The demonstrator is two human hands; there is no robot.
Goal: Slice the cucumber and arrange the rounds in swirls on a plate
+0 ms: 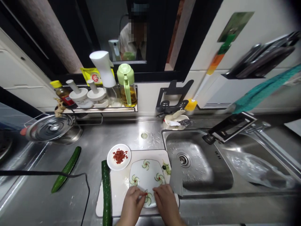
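On a white cutting board (117,201) lies a squarish white plate (147,175). Thin cucumber slices (148,201) form curved pinwheels near its sides, some with red centres. My left hand (134,201) is closed in a pinch over the near pinwheel, a red goji berry (146,193) at its fingertips. At the plate's near right edge, my right hand (166,199) has its fingers pressed together; whatever they may hold is hidden. A small white dish (109,157) of goji berries (119,156) overlaps the board's far left corner. A cut cucumber (106,191) lies along the left side.
A cleaver blade (176,177) lies between board and sink (199,169). Cucumber scraps (166,168) sit beside the plate. Another cucumber (67,169) lies left, near a black cable (87,185). Behind stand a lidded pot (54,128) and a condiment rack (101,110).
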